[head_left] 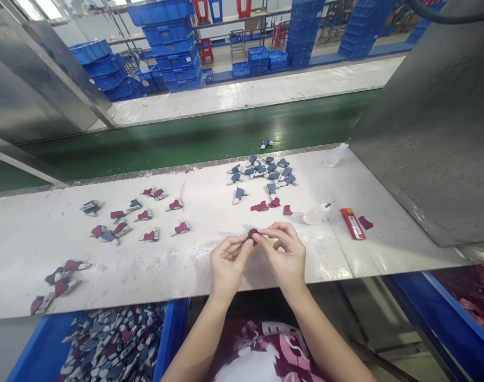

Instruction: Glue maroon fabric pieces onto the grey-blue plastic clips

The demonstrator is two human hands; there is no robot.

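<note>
Both hands meet over the near edge of the white worktop, pinching one small grey, white and maroon plastic part (pixel 252 232). My left hand (pixel 229 264) grips it from the left between thumb and fingers. From the right, the thumb and forefinger of my right hand (pixel 285 257) press on its maroon piece. Fingertips cover much of the part. Just beyond lie loose maroon pieces (pixel 260 206) and a cluster of blue-grey and white parts (pixel 260 170). Maroon-and-grey parts (pixel 144 214) are scattered to the left. A clear squeeze bottle (pixel 317 214) lies right of my hands.
A red packet (pixel 352 223) and a second bottle (pixel 336 155) are on the right of the worktop (pixel 210 212). Behind it runs a green conveyor belt (pixel 178 143). A metal panel (pixel 437 132) rises at right. Below left is a blue bin (pixel 172 329) full of parts.
</note>
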